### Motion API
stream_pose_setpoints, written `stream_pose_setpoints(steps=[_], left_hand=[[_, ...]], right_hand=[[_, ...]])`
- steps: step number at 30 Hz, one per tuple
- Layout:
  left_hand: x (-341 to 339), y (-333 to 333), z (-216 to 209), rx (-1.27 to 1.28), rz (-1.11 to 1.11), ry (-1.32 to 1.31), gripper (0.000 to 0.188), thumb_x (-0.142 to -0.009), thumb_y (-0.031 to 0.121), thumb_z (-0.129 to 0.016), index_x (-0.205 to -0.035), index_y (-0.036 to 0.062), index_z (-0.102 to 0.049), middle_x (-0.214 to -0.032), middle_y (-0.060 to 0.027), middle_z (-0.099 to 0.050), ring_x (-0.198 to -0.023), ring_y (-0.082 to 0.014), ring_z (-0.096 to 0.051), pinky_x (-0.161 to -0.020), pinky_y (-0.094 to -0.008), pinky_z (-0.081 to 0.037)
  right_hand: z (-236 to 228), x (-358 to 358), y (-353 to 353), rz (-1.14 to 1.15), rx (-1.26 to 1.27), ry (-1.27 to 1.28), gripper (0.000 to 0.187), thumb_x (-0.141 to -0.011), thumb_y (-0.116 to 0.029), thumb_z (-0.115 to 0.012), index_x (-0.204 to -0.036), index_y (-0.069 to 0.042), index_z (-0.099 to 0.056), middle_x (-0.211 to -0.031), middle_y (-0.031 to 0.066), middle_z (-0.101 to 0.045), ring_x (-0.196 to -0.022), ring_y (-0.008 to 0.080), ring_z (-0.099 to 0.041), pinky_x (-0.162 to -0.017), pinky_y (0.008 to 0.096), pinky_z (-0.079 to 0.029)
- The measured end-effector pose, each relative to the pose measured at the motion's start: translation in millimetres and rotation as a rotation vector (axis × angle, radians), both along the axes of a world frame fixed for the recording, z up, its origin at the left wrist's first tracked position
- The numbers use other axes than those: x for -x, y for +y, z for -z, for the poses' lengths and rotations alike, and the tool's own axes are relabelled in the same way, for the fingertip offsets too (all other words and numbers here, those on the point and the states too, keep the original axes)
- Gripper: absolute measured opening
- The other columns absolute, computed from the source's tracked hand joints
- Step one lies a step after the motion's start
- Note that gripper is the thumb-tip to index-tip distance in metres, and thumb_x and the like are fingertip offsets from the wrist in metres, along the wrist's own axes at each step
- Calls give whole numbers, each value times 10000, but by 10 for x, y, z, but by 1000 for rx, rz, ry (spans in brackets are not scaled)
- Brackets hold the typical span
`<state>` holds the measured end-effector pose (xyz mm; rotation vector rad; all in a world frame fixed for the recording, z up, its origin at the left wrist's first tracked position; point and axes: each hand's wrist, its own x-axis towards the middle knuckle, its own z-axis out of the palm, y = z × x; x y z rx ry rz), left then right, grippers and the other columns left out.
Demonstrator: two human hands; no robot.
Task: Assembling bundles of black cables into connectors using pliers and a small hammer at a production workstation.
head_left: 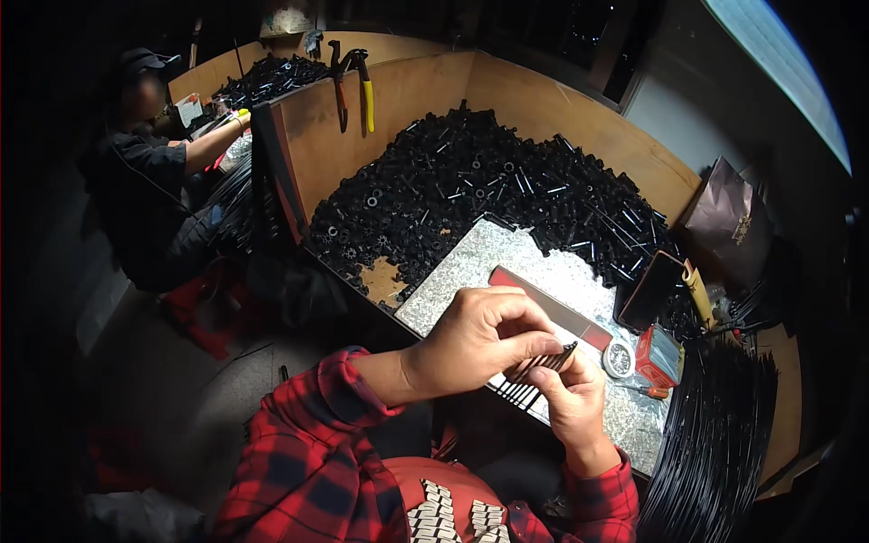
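Left hand (pixel 475 344) and right hand (pixel 576 403) pinch a black slatted strip (pixel 547 360) above a silvery counter (pixel 457 281).
Likely light, stiff and slick, it should grip best along its edges.

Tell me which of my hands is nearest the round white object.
Your right hand; your left hand lies farther from the white object, toward the left.

Left forearm (pixel 312 412) angles up from lower left; left wrist (pixel 389 378) bare. Left hand (pixel 472 337) back-up, fingers curled over, thumb stretched right in a pinch. Right forearm (pixel 597 502) rises from lower edge, mostly foreshortened. Right hand (pixel 577 403) sits lower, thumb pointing up-left, also pinching. Thumb tips near each other, apart. Far fingertips partly hidden.
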<state>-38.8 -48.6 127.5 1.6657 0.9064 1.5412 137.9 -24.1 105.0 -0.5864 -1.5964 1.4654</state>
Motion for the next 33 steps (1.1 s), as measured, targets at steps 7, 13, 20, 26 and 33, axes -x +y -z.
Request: stream_pose_setpoints(steps=[7, 13, 20, 26, 33], left_hand=[[1039, 883, 677, -74, -849, 387, 181, -856, 127, -632, -982, -1, -645, -864, -108, -625, -718, -189, -622, -628, -297, -498], [1743, 1136, 1352, 173, -1189, 1191, 168, -775, 184, -695, -826, 25, -683, -940, -119, -557, -943, -309, -540, -752, -410, -485], [1697, 1194, 1393, 130, -1117, 1208, 92, -778, 101, -620, -797, 33, -678, -946, -107, -573, -975, -281, -537, -798, -394, -466], [1537, 1098, 1206, 54, -930, 678, 137, -797, -3, -641, -931, -3, -612, -886, -109, -637, -827, -222, -651, -726, -337, -504], [355, 607, 336, 73, -44, -255, 194, -901, -15, -551, -1092, -33, -575, -1050, -112, -629, -885, -149, -646, -806, -288, -524]], right_hand=[[91, -127, 149, -4, 121, 33, 153, -905, -105, -591, -896, 48, -601, -796, 153, -672, -700, 225, -674, -696, 332, -554], [101, -138, 175, -50, 162, 47, 70, -907, -53, -592, -900, 13, -569, -855, 141, -680, -779, 195, -671, -740, 320, -553], [148, -216, 310, 50, 151, 0, 153, -913, -130, -596, -900, 9, -534, -816, 135, -664, -733, 225, -677, -698, 338, -564], [121, -211, 368, -16, 142, -31, 150, -926, -141, -571, -935, 7, -546, -823, 134, -668, -746, 208, -676, -684, 297, -545], [233, -212, 361, -107, 185, 64, 158, -918, -167, -601, -915, -21, -541, -841, 151, -665, -758, 235, -684, -707, 349, -566]])
